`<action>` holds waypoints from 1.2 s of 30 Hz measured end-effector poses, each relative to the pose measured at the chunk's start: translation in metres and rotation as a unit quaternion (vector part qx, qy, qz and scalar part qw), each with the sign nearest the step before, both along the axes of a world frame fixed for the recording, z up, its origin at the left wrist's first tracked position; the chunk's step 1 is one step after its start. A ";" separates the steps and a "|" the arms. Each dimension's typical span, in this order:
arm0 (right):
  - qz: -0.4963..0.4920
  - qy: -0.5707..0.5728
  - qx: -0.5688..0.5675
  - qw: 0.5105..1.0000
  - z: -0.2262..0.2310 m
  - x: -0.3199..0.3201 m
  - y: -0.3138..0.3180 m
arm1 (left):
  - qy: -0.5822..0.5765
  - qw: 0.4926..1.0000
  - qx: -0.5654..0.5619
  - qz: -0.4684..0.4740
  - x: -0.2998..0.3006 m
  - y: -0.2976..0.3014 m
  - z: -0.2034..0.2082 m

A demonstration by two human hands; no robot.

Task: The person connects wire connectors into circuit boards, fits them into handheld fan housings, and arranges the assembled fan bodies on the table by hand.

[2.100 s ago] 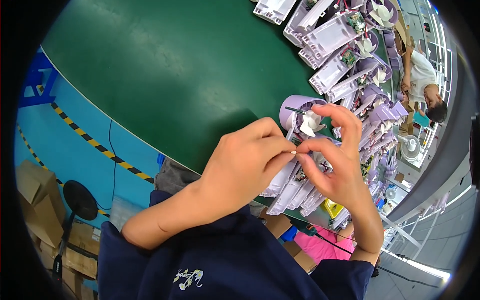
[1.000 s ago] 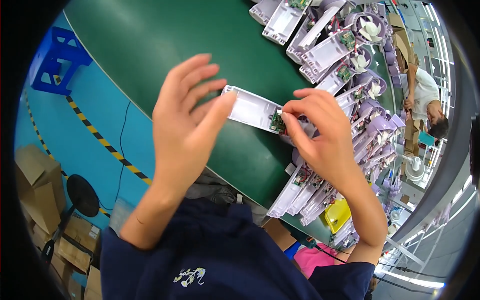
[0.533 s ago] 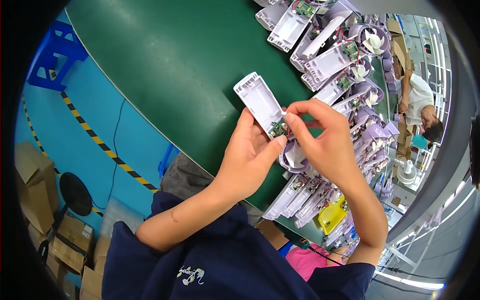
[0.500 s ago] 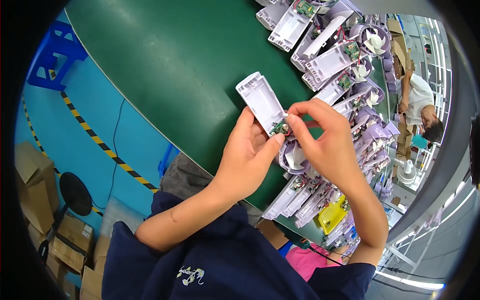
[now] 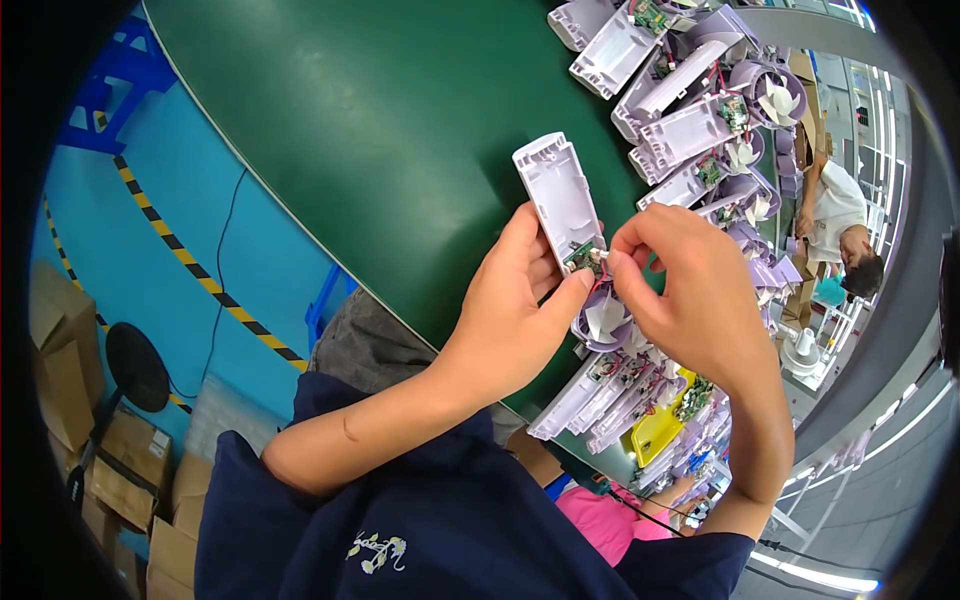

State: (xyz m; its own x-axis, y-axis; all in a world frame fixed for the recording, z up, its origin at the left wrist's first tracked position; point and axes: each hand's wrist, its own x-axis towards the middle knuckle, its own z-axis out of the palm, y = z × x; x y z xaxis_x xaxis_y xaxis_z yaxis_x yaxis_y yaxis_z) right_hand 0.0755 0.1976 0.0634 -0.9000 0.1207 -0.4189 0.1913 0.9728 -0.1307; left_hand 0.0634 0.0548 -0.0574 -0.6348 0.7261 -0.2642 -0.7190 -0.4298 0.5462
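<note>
My left hand (image 5: pixel 512 318) is closed around the lower end of a pale lilac handheld-fan housing half (image 5: pixel 560 190), which is tilted with its hollow side up. A small green circuit board (image 5: pixel 582 258) sits at the housing's lower end, with my left thumb beside it. Red wires run from there toward a round fan head (image 5: pixel 605 318) with white blades, just below. My right hand (image 5: pixel 700 290) is closed in a pinch at the board's right edge. A small white piece shows by those fingertips; whether they grip it is hidden.
Many similar lilac fan housings (image 5: pixel 685 135) with boards and blades lie in a row along the right of the green table (image 5: pixel 350 130). A yellow tray (image 5: pixel 655 432) stands lower right. Another person (image 5: pixel 840 205) is at the far right; a pink sleeve (image 5: pixel 605 520) shows below. Cardboard boxes (image 5: pixel 125 465) stand lower left.
Both hands and the housing have shifted right in the picture, as the view itself moved slightly. The housing is more upright, and my right fingertips have moved down closer to the board.
</note>
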 end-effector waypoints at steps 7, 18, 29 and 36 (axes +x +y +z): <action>-0.019 0.017 -0.031 0.999 -0.005 0.002 -0.002 | 0.016 1.000 -0.014 -0.010 0.000 -0.001 -0.001; -0.021 0.021 -0.008 1.000 -0.005 -0.002 -0.007 | -0.003 1.000 -0.004 -0.015 0.000 -0.001 0.000; 0.033 0.023 0.006 0.999 -0.005 -0.001 -0.014 | 0.060 0.997 -0.037 0.012 0.006 0.000 -0.001; 0.066 0.027 0.012 0.997 -0.004 -0.005 -0.015 | 0.064 0.997 -0.052 0.003 0.006 -0.002 -0.002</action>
